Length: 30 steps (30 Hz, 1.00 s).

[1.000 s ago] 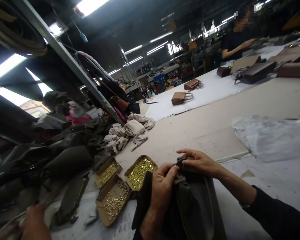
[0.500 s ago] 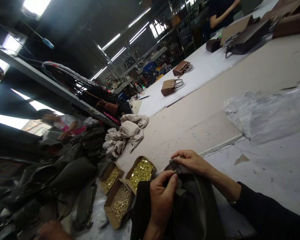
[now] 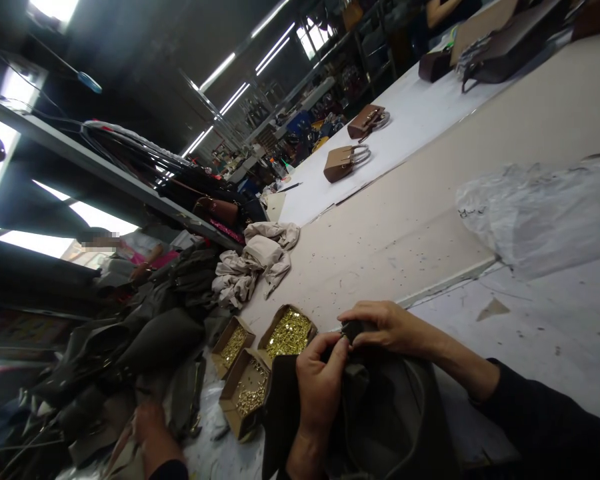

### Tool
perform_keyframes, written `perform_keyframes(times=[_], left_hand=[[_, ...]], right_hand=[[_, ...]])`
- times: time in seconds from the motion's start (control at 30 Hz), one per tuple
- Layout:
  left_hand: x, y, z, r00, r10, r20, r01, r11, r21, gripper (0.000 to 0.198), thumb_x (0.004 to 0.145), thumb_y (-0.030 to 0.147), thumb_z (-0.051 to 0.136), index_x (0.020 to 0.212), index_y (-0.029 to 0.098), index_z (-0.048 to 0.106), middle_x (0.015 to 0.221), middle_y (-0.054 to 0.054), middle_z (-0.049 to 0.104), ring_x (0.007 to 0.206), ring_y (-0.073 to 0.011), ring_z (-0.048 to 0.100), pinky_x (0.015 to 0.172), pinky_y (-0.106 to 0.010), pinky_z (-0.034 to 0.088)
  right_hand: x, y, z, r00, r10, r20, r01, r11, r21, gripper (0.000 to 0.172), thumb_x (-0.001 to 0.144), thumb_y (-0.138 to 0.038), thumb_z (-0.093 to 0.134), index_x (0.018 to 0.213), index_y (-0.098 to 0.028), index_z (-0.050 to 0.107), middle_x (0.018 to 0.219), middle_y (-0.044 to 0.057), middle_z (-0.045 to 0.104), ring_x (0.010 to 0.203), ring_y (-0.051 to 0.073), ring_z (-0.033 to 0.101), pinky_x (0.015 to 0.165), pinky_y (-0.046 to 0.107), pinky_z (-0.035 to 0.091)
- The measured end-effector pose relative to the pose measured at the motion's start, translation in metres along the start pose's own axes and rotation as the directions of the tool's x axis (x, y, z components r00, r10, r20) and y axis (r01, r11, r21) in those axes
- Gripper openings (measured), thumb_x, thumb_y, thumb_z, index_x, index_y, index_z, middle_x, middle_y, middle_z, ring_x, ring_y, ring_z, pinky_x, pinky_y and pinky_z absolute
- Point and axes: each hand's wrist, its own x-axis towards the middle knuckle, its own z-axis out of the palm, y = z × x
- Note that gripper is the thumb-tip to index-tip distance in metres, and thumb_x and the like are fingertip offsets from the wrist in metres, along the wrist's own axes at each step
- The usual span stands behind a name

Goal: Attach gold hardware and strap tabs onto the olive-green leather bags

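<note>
A dark olive bag (image 3: 380,413) lies on the table in front of me. My left hand (image 3: 320,383) is closed, pinching the bag's top edge near a small strap tab. My right hand (image 3: 385,328) is curled over the same tab from the far side, fingers closed on the material. The two hands meet at the tab. Whether a small metal piece sits between the fingers is hidden. Just left of my hands stand three open cardboard boxes (image 3: 287,333) of small gold hardware.
Another person's hand (image 3: 153,433) works at the lower left among a pile of dark bags (image 3: 145,333). Beige cloths (image 3: 257,260) lie beyond the boxes. A clear plastic sheet (image 3: 545,213) lies at right. Tan handbags (image 3: 345,162) sit farther along the table.
The view tilted and shifted down the table. My hands stayed together on the bag's tab. The other person's hand at lower left moved right, closer to the boxes.
</note>
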Motion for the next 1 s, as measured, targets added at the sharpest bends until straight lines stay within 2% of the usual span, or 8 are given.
perform_keyframes(times=[0.17,0.33,0.4,0.5,0.67,0.8,0.9,1.0], left_hand=[[0.000,0.003,0.001,0.997,-0.068,-0.022,0.066,0.994,-0.088,0.026,0.085,0.041,0.075,0.086,0.015,0.078,0.077,-0.005,0.077,0.074,-0.0204,0.071,0.071,-0.027,0.055],[0.000,0.002,0.000,0.995,-0.093,-0.023,0.089,0.988,-0.125,0.027,0.084,0.041,0.076,0.088,0.015,0.080,0.081,-0.007,0.078,0.078,-0.0210,0.072,0.076,-0.028,0.056],[0.001,0.004,0.000,0.993,-0.118,0.006,0.118,0.983,-0.142,0.027,0.083,0.041,0.078,0.089,0.015,0.081,0.083,-0.007,0.079,0.081,-0.0206,0.072,0.077,-0.027,0.056],[0.000,0.006,0.000,0.984,-0.176,0.034,0.179,0.969,-0.169,0.027,0.081,0.040,0.080,0.090,0.015,0.082,0.083,-0.006,0.078,0.079,-0.0194,0.071,0.075,-0.026,0.055],[-0.007,0.001,0.004,0.981,-0.192,-0.028,0.188,0.976,-0.108,0.025,0.078,0.037,0.081,0.088,0.014,0.080,0.082,-0.005,0.077,0.078,-0.0193,0.068,0.073,-0.026,0.054],[-0.008,-0.006,0.007,0.991,-0.119,-0.057,0.119,0.993,-0.014,0.019,0.083,0.035,0.078,0.089,0.016,0.079,0.085,-0.005,0.077,0.082,-0.0204,0.069,0.079,-0.028,0.055],[-0.008,-0.008,0.010,0.997,0.036,-0.070,-0.032,0.998,0.049,0.013,0.087,0.030,0.074,0.086,0.018,0.077,0.084,-0.004,0.075,0.081,-0.0195,0.069,0.079,-0.027,0.055],[-0.008,-0.009,0.014,0.981,0.178,-0.079,-0.169,0.980,0.109,0.008,0.089,0.025,0.071,0.087,0.019,0.076,0.083,-0.003,0.073,0.079,-0.0181,0.069,0.077,-0.026,0.056]], right_hand=[[-0.002,-0.005,0.002,0.990,-0.126,-0.068,0.113,0.980,-0.166,0.040,0.086,-0.012,0.068,0.125,-0.020,0.069,0.114,0.008,0.071,0.100,0.021,0.069,0.088,0.030,0.056],[-0.008,-0.002,0.003,0.984,-0.166,-0.067,0.148,0.964,-0.219,0.031,0.098,-0.023,0.063,0.128,-0.022,0.071,0.117,0.009,0.075,0.104,0.023,0.072,0.092,0.031,0.057],[-0.008,0.001,0.002,0.988,-0.125,-0.087,0.109,0.980,-0.169,0.031,0.100,-0.029,0.061,0.128,-0.023,0.072,0.118,0.009,0.077,0.103,0.024,0.074,0.093,0.033,0.058],[-0.006,0.004,0.003,0.992,0.028,-0.120,-0.031,0.999,-0.025,0.032,0.099,-0.037,0.061,0.123,-0.022,0.076,0.116,0.007,0.079,0.103,0.025,0.075,0.096,0.035,0.058],[0.001,0.004,0.008,0.962,0.230,-0.145,-0.208,0.966,0.152,0.036,0.095,-0.048,0.064,0.110,-0.022,0.082,0.110,0.005,0.080,0.103,0.028,0.074,0.093,0.036,0.057],[0.003,0.005,0.012,0.952,0.269,-0.148,-0.238,0.951,0.197,0.032,0.094,-0.048,0.064,0.105,-0.023,0.083,0.103,0.002,0.081,0.096,0.026,0.074,0.087,0.034,0.055],[0.002,0.004,0.014,0.950,0.273,-0.149,-0.240,0.949,0.205,0.031,0.094,-0.045,0.063,0.103,-0.023,0.083,0.100,0.002,0.081,0.096,0.025,0.074,0.087,0.033,0.054],[0.001,0.002,0.015,0.952,0.263,-0.159,-0.228,0.952,0.205,0.030,0.095,-0.043,0.062,0.103,-0.023,0.082,0.101,0.002,0.081,0.097,0.025,0.074,0.088,0.032,0.054]])
